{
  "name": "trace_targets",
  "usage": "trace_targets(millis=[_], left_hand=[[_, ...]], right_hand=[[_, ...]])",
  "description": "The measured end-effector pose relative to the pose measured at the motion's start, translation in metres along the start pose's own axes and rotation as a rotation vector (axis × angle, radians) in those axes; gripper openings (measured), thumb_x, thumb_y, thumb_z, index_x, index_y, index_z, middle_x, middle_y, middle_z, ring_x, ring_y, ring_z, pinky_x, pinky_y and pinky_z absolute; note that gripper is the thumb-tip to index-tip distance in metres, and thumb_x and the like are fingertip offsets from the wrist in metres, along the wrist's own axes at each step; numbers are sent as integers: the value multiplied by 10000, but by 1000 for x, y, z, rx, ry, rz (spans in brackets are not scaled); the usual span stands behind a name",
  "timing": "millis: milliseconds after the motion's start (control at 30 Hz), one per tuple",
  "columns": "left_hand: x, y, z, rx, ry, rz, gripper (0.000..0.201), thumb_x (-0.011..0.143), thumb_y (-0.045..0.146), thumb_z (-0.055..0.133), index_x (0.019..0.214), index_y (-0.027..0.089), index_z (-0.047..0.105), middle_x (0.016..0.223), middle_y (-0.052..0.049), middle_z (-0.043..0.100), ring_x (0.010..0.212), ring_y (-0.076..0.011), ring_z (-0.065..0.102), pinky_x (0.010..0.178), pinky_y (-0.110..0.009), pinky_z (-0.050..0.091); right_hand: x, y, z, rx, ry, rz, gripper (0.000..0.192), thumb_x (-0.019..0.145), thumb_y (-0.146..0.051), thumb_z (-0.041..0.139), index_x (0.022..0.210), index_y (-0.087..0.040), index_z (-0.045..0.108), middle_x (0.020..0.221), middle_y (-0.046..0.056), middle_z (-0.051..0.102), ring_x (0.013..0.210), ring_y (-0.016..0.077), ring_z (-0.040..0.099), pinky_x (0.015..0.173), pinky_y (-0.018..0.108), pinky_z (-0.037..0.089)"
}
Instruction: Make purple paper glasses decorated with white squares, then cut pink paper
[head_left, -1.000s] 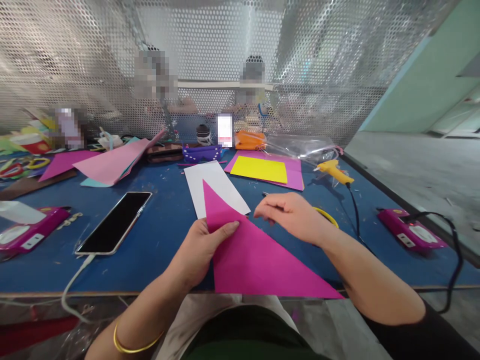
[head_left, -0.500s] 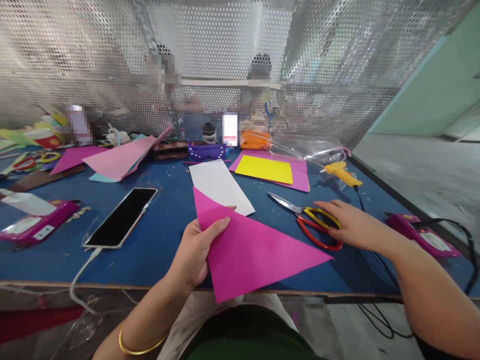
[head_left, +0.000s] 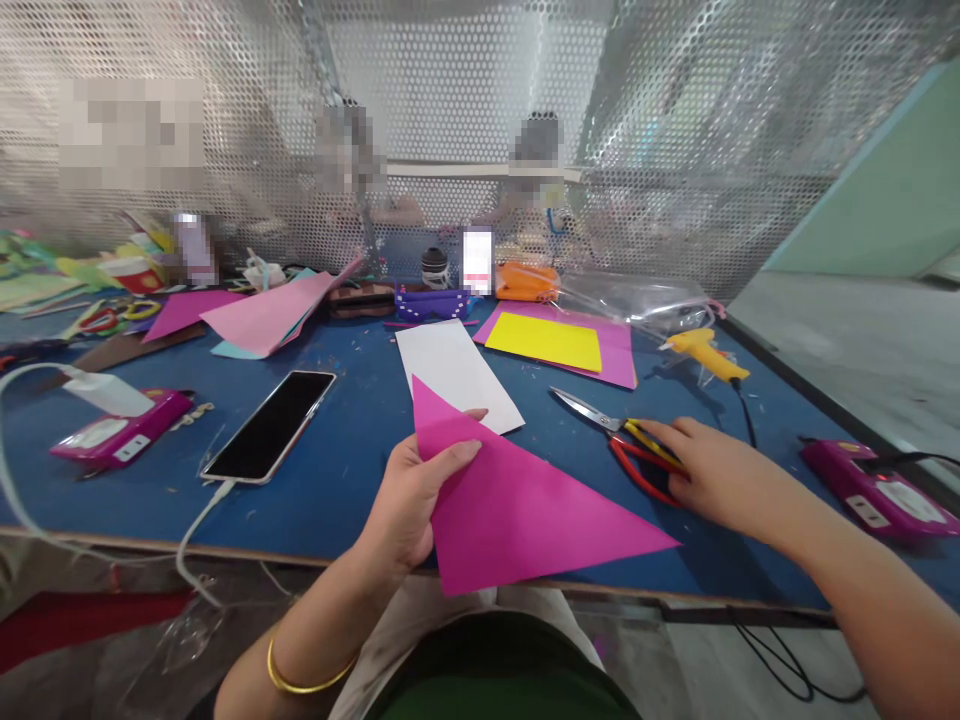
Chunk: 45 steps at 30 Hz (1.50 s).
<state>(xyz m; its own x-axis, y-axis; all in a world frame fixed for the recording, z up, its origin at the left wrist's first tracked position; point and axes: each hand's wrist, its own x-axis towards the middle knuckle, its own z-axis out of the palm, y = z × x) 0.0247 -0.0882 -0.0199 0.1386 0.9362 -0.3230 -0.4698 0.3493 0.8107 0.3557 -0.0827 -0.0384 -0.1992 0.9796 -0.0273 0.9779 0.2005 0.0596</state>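
Note:
My left hand (head_left: 409, 500) pinches a magenta paper folded into a triangle (head_left: 517, 510) near its upper left edge, holding it just above the blue table's (head_left: 337, 470) near edge. My right hand (head_left: 712, 470) lies on the handles of red-and-yellow scissors (head_left: 622, 440), fingers closing over the loops; the blades point left on the table. A white paper strip (head_left: 457, 370) lies flat just behind the triangle.
A phone (head_left: 271, 425) on a white cable lies left of the paper. A yellow sheet on pink paper (head_left: 551, 345), a yellow glue gun (head_left: 705, 355), magenta boxes (head_left: 877, 490) (head_left: 120, 435) and pink sheets (head_left: 262, 315) surround the area. Perforated metal screen (head_left: 480, 120) behind, people beyond it.
My right hand left the triangle, went right to the scissors and now rests over their handles. My left hand kept the triangle, shifting it slightly.

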Motion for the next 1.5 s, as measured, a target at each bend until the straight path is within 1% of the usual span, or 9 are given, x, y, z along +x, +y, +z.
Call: trace_targets(millis=[100, 233, 333, 467, 567, 700, 867, 1000, 1500], left_hand=[[-2, -1, 0, 0, -10, 5, 516, 655, 252, 853, 1152, 207, 722, 779, -33, 767, 684, -178, 703, 662, -275, 578], [-3, -3, -1, -13, -41, 13, 536, 686, 256, 842, 1201, 229, 696, 767, -23, 757, 674, -164, 695, 661, -276, 578], [-4, -2, -1, -16, -33, 29, 504, 676, 250, 849, 1160, 215, 717, 778, -32, 764, 684, -162, 698, 665, -262, 572], [-4, 1, 1, 1, -7, 31, 402, 650, 233, 859, 1038, 190, 762, 784, -39, 777, 692, -166, 702, 663, -251, 564], [-2, -1, 3, 18, -2, 24, 336, 624, 224, 868, 947, 183, 782, 758, -31, 775, 668, -162, 695, 641, -244, 553], [-1, -4, 4, 48, 14, 31, 270, 599, 238, 883, 844, 181, 788, 744, -29, 772, 662, -162, 690, 639, -246, 550], [-3, -5, 2, 89, 47, 57, 219, 585, 252, 892, 758, 180, 778, 744, -42, 773, 657, -176, 692, 632, -264, 556], [-4, -4, 2, 131, 71, 115, 211, 591, 256, 882, 760, 179, 782, 766, -54, 780, 677, -201, 702, 638, -287, 567], [-8, -10, 1, 185, 148, 219, 255, 587, 275, 890, 792, 194, 761, 766, -28, 778, 679, -212, 717, 618, -286, 580]], right_hand=[[9, -3, -3, 46, -54, 44, 669, 695, -116, 544, 1359, -197, 532, 986, 90, 677, 784, 224, 675, 635, 292, 457], [14, 2, 1, 53, -52, 101, 548, 725, -207, 564, 1273, -196, 590, 871, 100, 735, 731, 290, 700, 570, 320, 455], [9, 2, 5, 73, -18, 118, 539, 794, -276, 527, 1325, -185, 546, 962, 135, 747, 854, 334, 714, 666, 392, 520], [-7, -14, 6, 634, 75, 3, 612, 871, -293, 484, 1465, -199, 366, 1155, 117, 702, 976, 248, 705, 844, 376, 562], [-19, -35, -2, 1017, 13, -17, 569, 862, -354, 564, 1400, -205, 451, 1107, 101, 710, 912, 226, 716, 821, 354, 588], [-27, -58, -21, 940, -52, -42, 576, 743, -329, 717, 1290, -251, 559, 1125, 61, 709, 978, 248, 698, 838, 332, 583], [-32, -71, -31, 846, -124, -142, 558, 764, -239, 670, 1304, -280, 540, 1199, 51, 695, 1073, 244, 680, 855, 315, 583], [-35, -76, -29, 742, -19, -201, 441, 778, -285, 659, 1217, -296, 613, 1195, 36, 705, 1034, 227, 696, 837, 315, 589], [-51, -87, -23, 586, 158, -247, 474, 830, -260, 572, 1302, -298, 598, 1143, 75, 721, 953, 241, 722, 733, 324, 621]])
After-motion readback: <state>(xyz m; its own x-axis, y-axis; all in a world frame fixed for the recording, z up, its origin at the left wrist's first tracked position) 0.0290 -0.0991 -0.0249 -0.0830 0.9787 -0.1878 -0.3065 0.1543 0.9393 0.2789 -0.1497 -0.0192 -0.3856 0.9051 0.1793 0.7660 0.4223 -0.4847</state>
